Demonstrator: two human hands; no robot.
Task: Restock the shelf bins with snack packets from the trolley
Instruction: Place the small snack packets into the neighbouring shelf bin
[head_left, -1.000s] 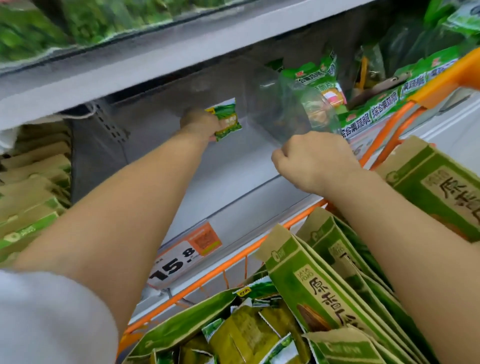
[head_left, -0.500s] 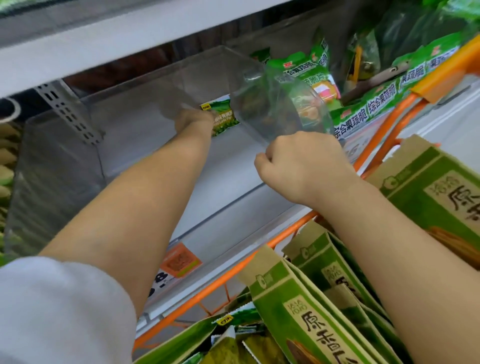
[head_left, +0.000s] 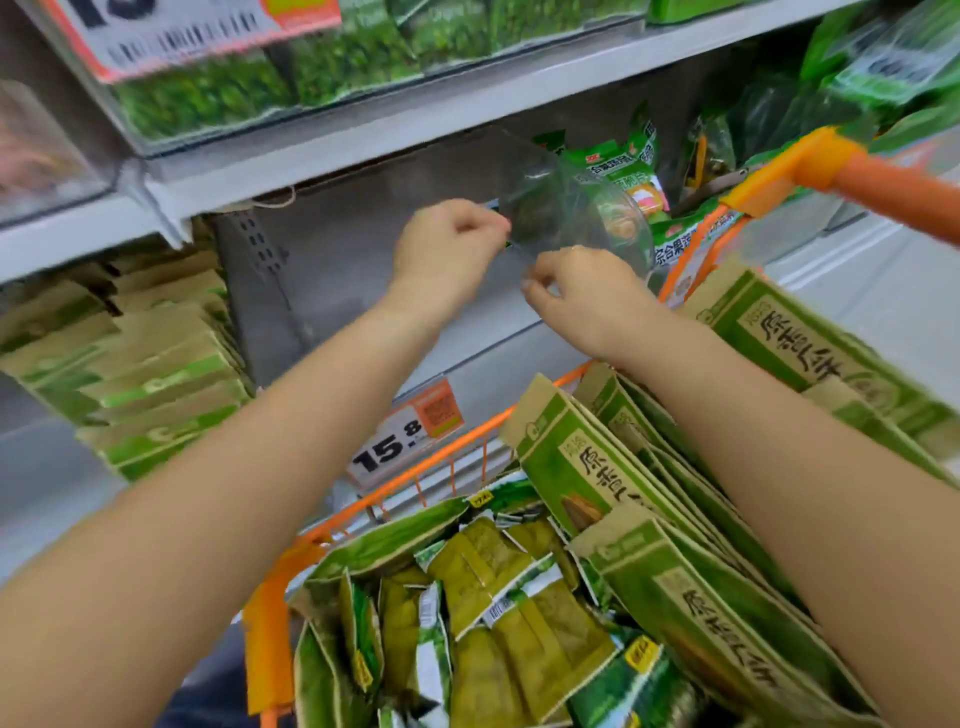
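Grey shelf (head_left: 467, 332) holds a clear bin (head_left: 576, 218) above the orange trolley (head_left: 883, 192).

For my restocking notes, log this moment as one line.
left hand: curled at clear divider | right hand: pinching divider edge | bin: bare | trolley: packets waiting

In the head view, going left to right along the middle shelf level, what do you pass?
Stack of brown-and-green packets → left hand → clear bin divider → right hand → orange trolley handle.
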